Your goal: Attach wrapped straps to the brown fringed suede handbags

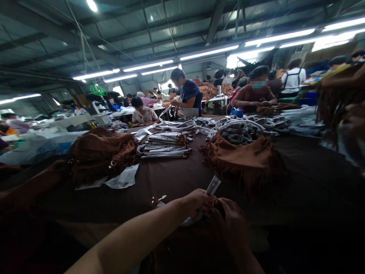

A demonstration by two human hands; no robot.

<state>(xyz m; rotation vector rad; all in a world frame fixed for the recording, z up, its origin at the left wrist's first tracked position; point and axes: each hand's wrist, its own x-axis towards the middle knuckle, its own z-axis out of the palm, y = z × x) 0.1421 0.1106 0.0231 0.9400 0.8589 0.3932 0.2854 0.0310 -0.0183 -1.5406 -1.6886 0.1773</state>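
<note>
My left hand (200, 201) is closed round a strap wrapped in pale plastic (213, 185), whose end sticks up above the fist. My right hand (229, 215) touches dark brown material right beside it; its fingers are bent and in shadow, and what they pinch is hidden. A small gold ring shows between the two hands. Left of them a metal clasp (159, 198) lies at the table's near edge. Brown material hangs below the hands, mostly too dark to make out.
On the dark table (168, 177) lie a brown bag (104, 148) at left, wrapped straps (165, 146) in the middle and a fringed brown bag (242, 152) at right. Several people work beyond; one at far right holds fringed brown material (336, 91).
</note>
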